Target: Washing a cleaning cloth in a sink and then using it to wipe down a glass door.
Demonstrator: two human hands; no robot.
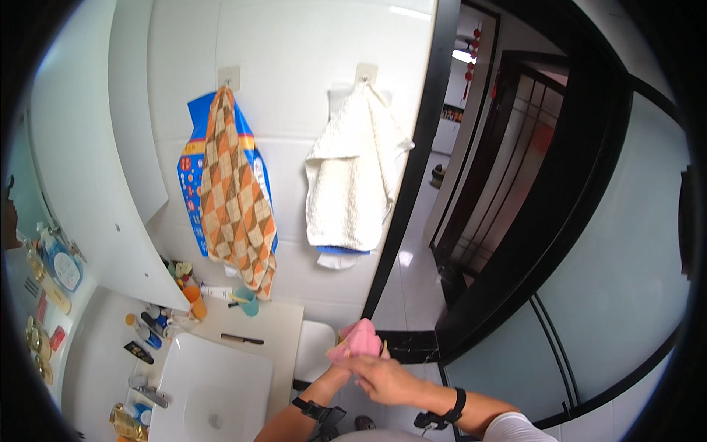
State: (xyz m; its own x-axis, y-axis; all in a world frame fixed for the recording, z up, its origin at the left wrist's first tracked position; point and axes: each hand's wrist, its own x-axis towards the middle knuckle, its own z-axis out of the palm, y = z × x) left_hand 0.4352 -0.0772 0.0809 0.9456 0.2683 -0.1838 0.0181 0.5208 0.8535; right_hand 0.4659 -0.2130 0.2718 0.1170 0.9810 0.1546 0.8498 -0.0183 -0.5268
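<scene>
A bunched pink cloth (361,339) is up in front of me, between the sink counter and the doorway. My left hand (337,373) holds it from below, most of its fingers covered by the cloth and by my other hand. Coming in from the right, my right hand (389,379) grips the cloth's lower edge with bent fingers. Both hands touch each other there. Black straps circle both of my forearms.
To the left are a white sink (213,383) with a faucet (151,392), a knife (241,339), an orange cup (194,302) and a teal cup (247,301). A checkered towel (236,191) and a white towel (353,177) hang on the wall. A doorway stands right.
</scene>
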